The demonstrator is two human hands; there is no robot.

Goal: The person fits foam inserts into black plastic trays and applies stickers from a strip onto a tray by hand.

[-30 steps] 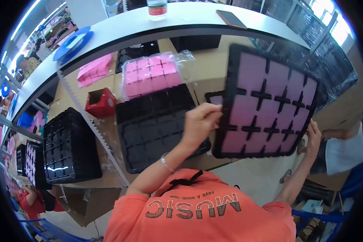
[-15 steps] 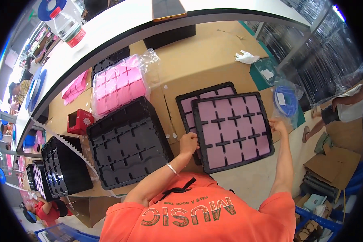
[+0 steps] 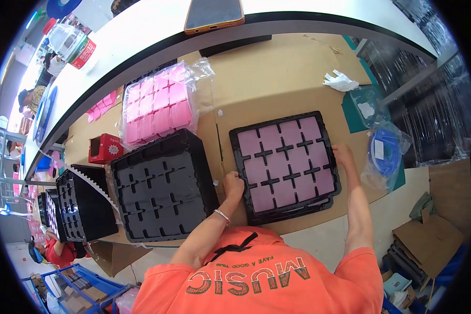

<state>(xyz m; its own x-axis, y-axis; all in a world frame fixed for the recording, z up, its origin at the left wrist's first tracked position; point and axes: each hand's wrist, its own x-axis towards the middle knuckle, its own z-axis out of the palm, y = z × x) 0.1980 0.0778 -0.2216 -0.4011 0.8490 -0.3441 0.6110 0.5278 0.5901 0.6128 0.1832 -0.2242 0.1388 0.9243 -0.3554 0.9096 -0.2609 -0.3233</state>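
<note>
A black plastic tray lined with mauve pads lies before me, divided by cross-shaped black ribs. It rests over a second tray, whose dark edge peeks out along the near side. Closed on the left rim is my left hand; my right hand grips the right rim, its fingertips partly hidden. To the left stands a deep stack of black trays with bare compartments. Behind that stack, pink foam sheets sit inside a clear plastic bag.
A small red box is beside the bagged sheets. A white glove lies at the far right, above a bagged blue coil. Across the back runs a raised white shelf bearing a phone and a bottle.
The held tray has moved left and now covers the tray that was showing behind it. Both hands travelled with it, still on its rims. My view has shifted slightly.
</note>
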